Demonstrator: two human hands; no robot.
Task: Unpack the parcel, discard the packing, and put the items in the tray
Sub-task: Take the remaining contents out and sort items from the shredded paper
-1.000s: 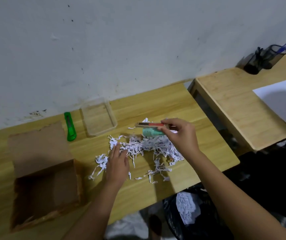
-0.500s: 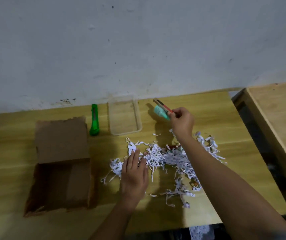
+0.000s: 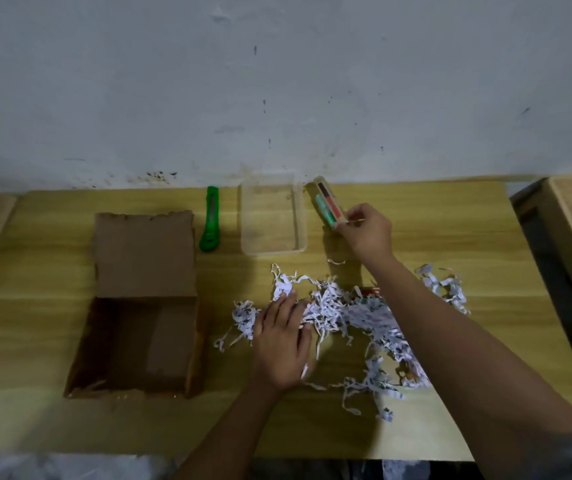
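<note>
Sprawling across the long wooden table [image 3: 70, 427], the white shredded-paper packing [image 3: 357, 317] stays pinned under the flat, spread-fingered left hand [image 3: 283, 344]; the right hand [image 3: 367, 233], pinching the small red-and-teal packet [image 3: 329, 206], has carried it just beside the empty clear plastic tray [image 3: 300, 216], so placement looks imminent.
</note>
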